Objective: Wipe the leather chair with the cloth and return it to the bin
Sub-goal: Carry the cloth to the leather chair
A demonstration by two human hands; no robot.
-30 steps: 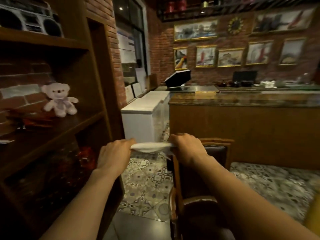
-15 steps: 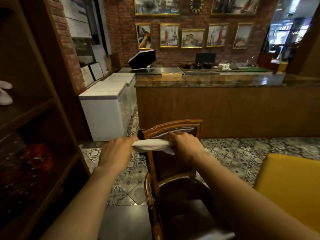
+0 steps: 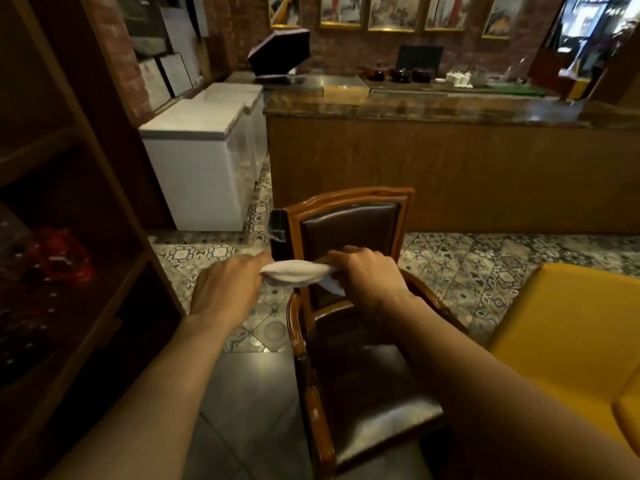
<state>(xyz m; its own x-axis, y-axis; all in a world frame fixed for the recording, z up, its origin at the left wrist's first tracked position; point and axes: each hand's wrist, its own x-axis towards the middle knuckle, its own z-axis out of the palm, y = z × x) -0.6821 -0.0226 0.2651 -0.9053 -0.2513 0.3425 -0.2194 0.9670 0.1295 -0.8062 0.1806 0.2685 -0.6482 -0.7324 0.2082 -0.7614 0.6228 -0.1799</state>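
A white cloth (image 3: 294, 273) is stretched between my two hands in front of the chair's backrest. My left hand (image 3: 227, 289) grips its left end and my right hand (image 3: 367, 277) grips its right end. The leather chair (image 3: 349, 233) has a dark brown padded back and seat in a wooden frame, with curved armrests; it stands just ahead of me, facing me. A dark bin (image 3: 277, 230) is partly hidden behind the chair's left upper corner.
A wooden shelf unit (image 3: 69, 202) stands close on the left. A yellow seat (image 3: 568, 337) is at the right. White chest freezers (image 3: 204, 161) and a long wooden counter (image 3: 450, 168) lie beyond, over patterned floor tiles.
My view has swung right and tilted down, so the chair now fills the middle of the frame. Both hands keep hold of the cloth, now lower against the backrest.
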